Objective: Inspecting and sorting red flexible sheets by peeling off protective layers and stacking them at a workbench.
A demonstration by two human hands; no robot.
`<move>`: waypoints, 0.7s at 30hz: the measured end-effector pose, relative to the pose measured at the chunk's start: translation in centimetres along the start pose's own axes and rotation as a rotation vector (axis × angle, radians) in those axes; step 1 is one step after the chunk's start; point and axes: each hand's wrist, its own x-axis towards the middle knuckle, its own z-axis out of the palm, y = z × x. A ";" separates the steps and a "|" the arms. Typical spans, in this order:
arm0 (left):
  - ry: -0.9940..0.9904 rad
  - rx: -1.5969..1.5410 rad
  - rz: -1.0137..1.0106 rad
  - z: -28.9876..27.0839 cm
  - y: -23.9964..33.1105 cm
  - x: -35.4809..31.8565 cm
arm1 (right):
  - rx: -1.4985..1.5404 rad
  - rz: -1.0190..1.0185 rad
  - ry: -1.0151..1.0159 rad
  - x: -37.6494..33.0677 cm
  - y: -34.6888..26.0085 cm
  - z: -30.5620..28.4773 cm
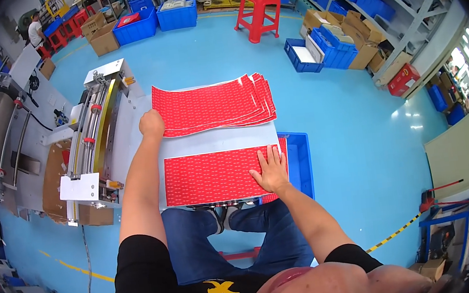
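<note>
A fanned pile of glossy red sheets (206, 104) with white edges lies on the far part of the white worktable (219, 140). My left hand (151, 124) is closed on the pile's left edge, its fingers curled round a red sheet; how many sheets it pinches is hidden. Nearer to me, a flat red sheet (212, 177) with rows of small pale print rests along the table's front. My right hand (272, 171) lies on this sheet's right end, palm down with the fingers spread.
A roller machine (94, 133) stands at the table's left. Under the table's right edge is a blue bin (301, 165) with red sheets in it. A red stool (259, 13), blue bins (137, 28) and cartons (357, 34) stand farther off. A cable (89, 267) runs along the floor.
</note>
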 end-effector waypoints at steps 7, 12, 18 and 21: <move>0.223 -0.176 0.020 -5.2 2.1 0.8 | 0.017 0.012 -0.048 -0.1 -0.2 -0.7; 0.273 -0.815 -0.005 -9.9 0.5 -2.7 | 0.023 0.007 -0.041 -0.3 -0.2 -1.0; 0.124 -1.377 -0.281 -5.4 -5.3 -18.2 | 0.013 0.006 -0.005 -0.3 0.2 0.0; 0.083 -1.519 -0.462 -0.6 -6.2 -28.0 | 0.143 -0.187 0.250 0.1 1.5 1.2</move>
